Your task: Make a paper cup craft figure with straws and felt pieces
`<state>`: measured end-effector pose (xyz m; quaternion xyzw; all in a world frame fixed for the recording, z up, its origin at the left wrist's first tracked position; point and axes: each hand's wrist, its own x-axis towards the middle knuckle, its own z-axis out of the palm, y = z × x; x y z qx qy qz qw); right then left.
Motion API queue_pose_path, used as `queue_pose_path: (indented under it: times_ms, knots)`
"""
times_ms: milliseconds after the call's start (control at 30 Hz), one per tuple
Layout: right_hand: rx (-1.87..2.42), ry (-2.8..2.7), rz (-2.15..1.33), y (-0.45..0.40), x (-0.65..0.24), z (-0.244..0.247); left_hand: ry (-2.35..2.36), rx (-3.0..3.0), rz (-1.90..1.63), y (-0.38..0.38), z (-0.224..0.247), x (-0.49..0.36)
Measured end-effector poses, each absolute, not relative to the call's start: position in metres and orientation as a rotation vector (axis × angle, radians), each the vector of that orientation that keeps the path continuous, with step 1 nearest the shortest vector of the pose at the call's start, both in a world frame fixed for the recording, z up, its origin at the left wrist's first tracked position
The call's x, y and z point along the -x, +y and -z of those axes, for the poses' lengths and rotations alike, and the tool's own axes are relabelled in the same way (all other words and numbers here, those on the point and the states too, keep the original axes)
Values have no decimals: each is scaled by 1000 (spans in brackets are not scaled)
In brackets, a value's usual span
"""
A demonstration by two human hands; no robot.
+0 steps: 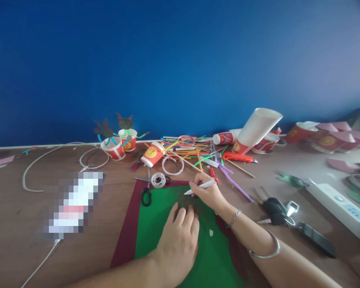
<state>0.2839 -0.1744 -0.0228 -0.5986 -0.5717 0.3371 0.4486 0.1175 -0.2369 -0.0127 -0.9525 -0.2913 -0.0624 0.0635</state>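
Observation:
My right hand [210, 196] grips a white marker [208, 183] with a red end, its tip pointing down and left. The tip is close to a dark paper piece [183, 195] with reddish marks; whether it touches is unclear. With fingers stretched forward, my left hand [180, 236] lies flat at the near edge of that piece. Beneath is a green sheet [150, 228], on top of a maroon sheet [127, 232]. Black-handled scissors [146, 197] and a small tape roll [158, 180] rest at the sheets' far left corner.
Cups with animal-shaped paper figures [125, 122] stand against the blue wall. Colourful sticks [189, 149], a tilted stack of paper cups [256, 130] and an orange cutter [238, 157] lie behind. Keys [274, 210] and a power strip [342, 204] are right; a blurred-out phone [78, 202] lies left.

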Motion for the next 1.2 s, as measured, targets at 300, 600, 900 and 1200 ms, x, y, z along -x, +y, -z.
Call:
queue_pose_path:
  times_ms: [300, 600, 900, 1200]
  knots:
    - [1518, -1439, -844, -176, -282, 17, -886, 2880, 194, -237, 13, -118]
    - [1459, -1362, -862, -174, -284, 21, -877, 2877, 192, -237, 13, -118]
    - [1523, -1464, -847, -176, -280, 17, -885, 2858, 219, -238, 12, -118]
    - [1459, -1367, -878, -174, -283, 19, -888, 2860, 242, -238, 15, -119]
